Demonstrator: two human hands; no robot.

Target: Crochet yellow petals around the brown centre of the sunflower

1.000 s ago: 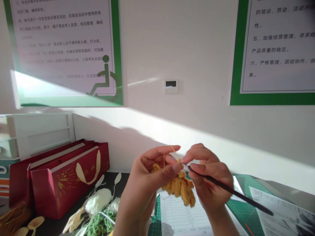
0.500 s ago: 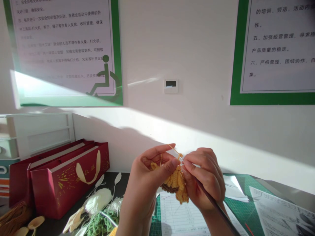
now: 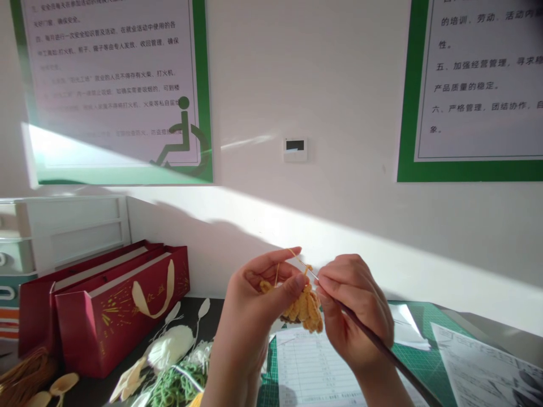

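A: Up top?
B: Two green-bordered printed notices point(image 3: 110, 85), and between them, a small white wall panel with a dark display point(image 3: 294, 150).
A: Lower left?
B: Dark red gift bags point(image 3: 123, 316) with cream ribbon handles, beside a white drawer unit point(image 3: 72, 226). Also a cream yarn ball point(image 3: 169, 347) and tangled green yarn point(image 3: 178, 384).
A: Lower right?
B: A green cutting mat point(image 3: 418, 333), a ruled paper form point(image 3: 314, 367), a printed sheet point(image 3: 487, 362).
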